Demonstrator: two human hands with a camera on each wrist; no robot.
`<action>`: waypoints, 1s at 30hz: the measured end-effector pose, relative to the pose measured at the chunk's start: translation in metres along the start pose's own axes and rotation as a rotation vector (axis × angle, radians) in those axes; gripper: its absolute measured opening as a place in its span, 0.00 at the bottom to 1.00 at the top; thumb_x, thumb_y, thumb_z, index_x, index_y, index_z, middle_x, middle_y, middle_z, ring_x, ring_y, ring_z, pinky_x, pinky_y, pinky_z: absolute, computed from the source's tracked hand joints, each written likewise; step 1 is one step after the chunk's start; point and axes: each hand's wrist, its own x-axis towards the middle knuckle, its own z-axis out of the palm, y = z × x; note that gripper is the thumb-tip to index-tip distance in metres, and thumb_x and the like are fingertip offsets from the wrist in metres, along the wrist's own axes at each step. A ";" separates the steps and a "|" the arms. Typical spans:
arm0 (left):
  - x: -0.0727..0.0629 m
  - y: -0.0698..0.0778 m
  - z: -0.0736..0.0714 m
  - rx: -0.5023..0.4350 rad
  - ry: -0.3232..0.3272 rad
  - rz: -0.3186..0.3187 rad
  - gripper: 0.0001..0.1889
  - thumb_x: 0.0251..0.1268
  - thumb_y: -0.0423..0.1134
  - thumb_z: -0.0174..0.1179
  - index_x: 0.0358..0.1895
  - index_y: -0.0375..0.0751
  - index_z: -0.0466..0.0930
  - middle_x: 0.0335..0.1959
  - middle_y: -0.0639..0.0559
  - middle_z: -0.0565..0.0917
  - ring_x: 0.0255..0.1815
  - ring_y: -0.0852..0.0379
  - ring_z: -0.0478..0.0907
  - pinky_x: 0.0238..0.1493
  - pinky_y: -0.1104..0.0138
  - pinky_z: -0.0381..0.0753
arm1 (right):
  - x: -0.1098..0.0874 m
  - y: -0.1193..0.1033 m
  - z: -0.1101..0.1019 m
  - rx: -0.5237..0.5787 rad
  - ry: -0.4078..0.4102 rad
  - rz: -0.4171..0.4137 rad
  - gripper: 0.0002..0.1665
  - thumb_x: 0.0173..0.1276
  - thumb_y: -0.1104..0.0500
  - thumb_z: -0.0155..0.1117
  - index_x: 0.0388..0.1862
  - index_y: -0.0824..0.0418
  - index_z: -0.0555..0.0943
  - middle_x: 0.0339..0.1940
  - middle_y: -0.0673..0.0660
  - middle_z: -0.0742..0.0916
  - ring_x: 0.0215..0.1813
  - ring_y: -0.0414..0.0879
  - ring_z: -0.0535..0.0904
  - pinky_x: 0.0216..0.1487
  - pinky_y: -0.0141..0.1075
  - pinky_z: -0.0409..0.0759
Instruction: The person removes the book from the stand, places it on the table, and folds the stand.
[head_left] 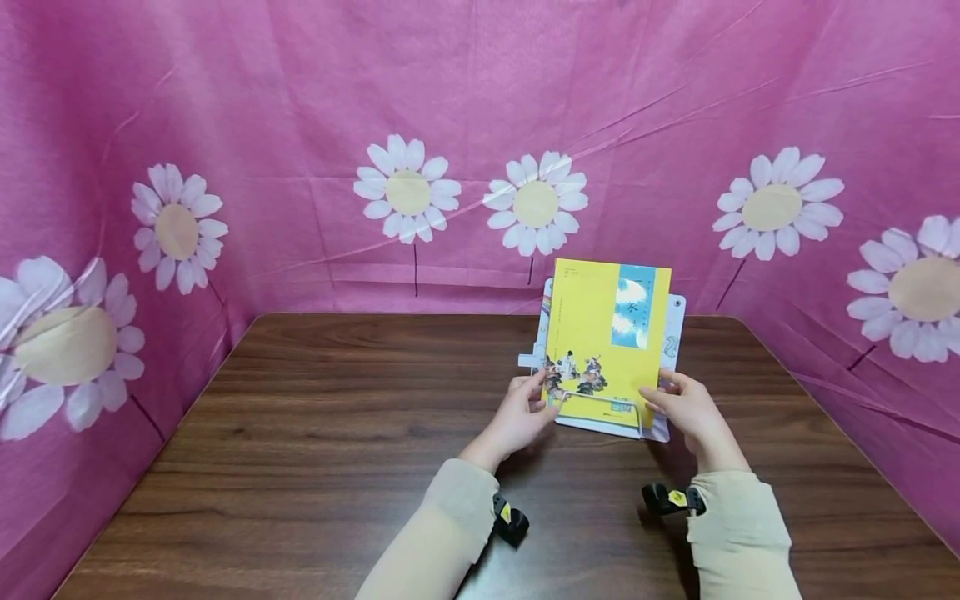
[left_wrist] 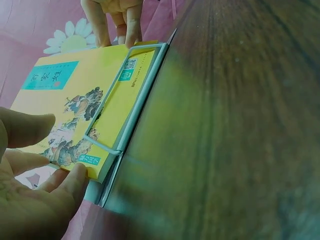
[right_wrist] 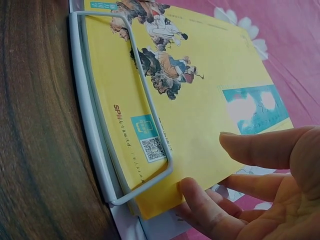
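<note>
2 hands are at the sides of a yellow book (head_left: 588,317), which leans upright on a white stand (head_left: 677,321). The stand is on the worktop (head_left: 315,433), near its far edge, closer to the far right corner than to the far left. A white wire loop (right_wrist: 91,120) crosses the lower part of the cover. The left hand (head_left: 521,412) is at the left side of the book and the right hand (head_left: 686,408) at the right side. In both, the grip is loose and rather wide, with the thumb before the cover and fingertips at the side edge. Whether the thumbs press, it cannot be told. For steadying the book well, it seems best that both hands push evenly, so it does not turn, and its bottom edge stays behind the wire. Light fingertips should be enough; hard pressure could tip the stand.
</note>
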 end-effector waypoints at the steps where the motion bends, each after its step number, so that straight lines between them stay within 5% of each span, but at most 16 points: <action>1: 0.000 0.000 0.000 -0.002 -0.002 0.005 0.34 0.67 0.31 0.61 0.75 0.34 0.60 0.64 0.36 0.64 0.61 0.41 0.75 0.65 0.57 0.76 | 0.000 0.000 0.000 0.002 -0.001 -0.001 0.44 0.77 0.50 0.53 0.78 0.74 0.48 0.65 0.75 0.68 0.60 0.60 0.73 0.64 0.49 0.71; 9: 0.000 -0.002 -0.003 0.002 0.016 0.017 0.33 0.68 0.31 0.60 0.74 0.34 0.61 0.63 0.34 0.66 0.57 0.44 0.75 0.60 0.60 0.79 | -0.001 -0.001 0.001 0.021 -0.020 -0.015 0.45 0.77 0.52 0.52 0.77 0.76 0.45 0.68 0.78 0.65 0.63 0.61 0.75 0.71 0.56 0.68; 18: 0.003 -0.003 -0.004 0.026 0.046 -0.012 0.30 0.69 0.30 0.58 0.73 0.36 0.64 0.62 0.37 0.69 0.51 0.51 0.73 0.46 0.72 0.76 | 0.002 0.001 0.001 0.026 -0.010 -0.040 0.40 0.78 0.55 0.52 0.75 0.79 0.51 0.66 0.77 0.69 0.55 0.51 0.83 0.69 0.54 0.71; 24: 0.004 -0.003 -0.004 0.005 0.082 -0.027 0.28 0.68 0.30 0.59 0.71 0.38 0.68 0.58 0.39 0.72 0.48 0.55 0.74 0.45 0.73 0.76 | 0.004 0.003 0.002 0.030 0.010 -0.025 0.39 0.78 0.56 0.52 0.75 0.79 0.52 0.58 0.71 0.70 0.45 0.39 0.82 0.59 0.41 0.81; 30: 0.004 -0.006 -0.003 0.003 0.103 -0.021 0.27 0.67 0.28 0.59 0.70 0.37 0.69 0.56 0.39 0.74 0.48 0.53 0.75 0.47 0.70 0.77 | 0.004 0.001 0.007 -0.007 0.098 -0.016 0.35 0.76 0.57 0.53 0.72 0.78 0.58 0.53 0.73 0.74 0.40 0.44 0.82 0.44 0.37 0.85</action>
